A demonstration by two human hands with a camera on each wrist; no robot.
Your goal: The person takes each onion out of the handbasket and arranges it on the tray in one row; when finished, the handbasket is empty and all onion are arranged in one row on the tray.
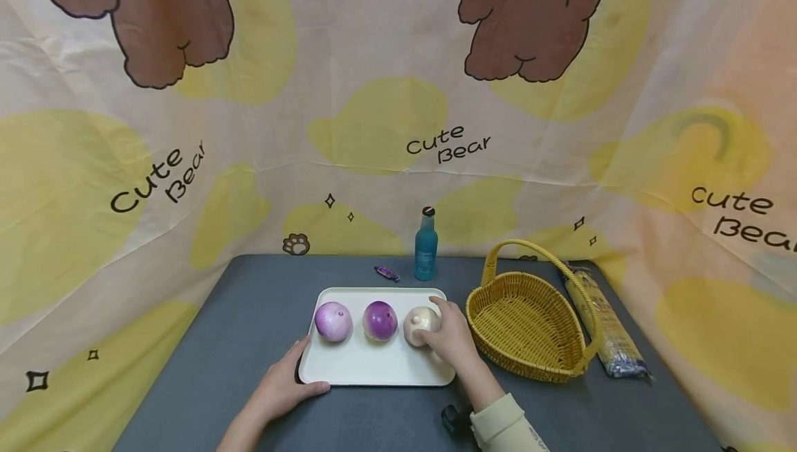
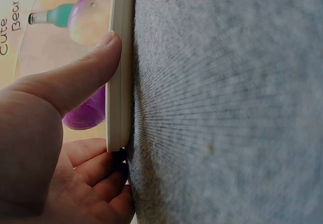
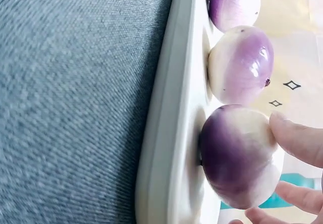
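Observation:
A white tray (image 1: 398, 367) lies on the table with three purple-and-white onions in a row on it. The left onion (image 1: 333, 321) is pale purple, the middle onion (image 1: 380, 320) is darker on top, and the right onion (image 1: 421, 326) looks mostly white from above. My left hand (image 1: 280, 384) holds the tray's front left corner; in the left wrist view its thumb (image 2: 96, 65) presses the rim while the fingers curl by the corner. With thumb and fingers around its sides, my right hand (image 1: 453, 336) grips the right onion, which shows a dark purple side (image 3: 237, 156) in the right wrist view.
A yellow wicker basket (image 1: 529, 324) with a tall handle stands right of the tray. Beyond it lies a long clear-and-yellow package (image 1: 613, 331). Behind the tray are a blue bottle (image 1: 426, 251) and a small purple wrapped candy (image 1: 387, 273). A printed cloth hangs around the grey table (image 1: 230, 341).

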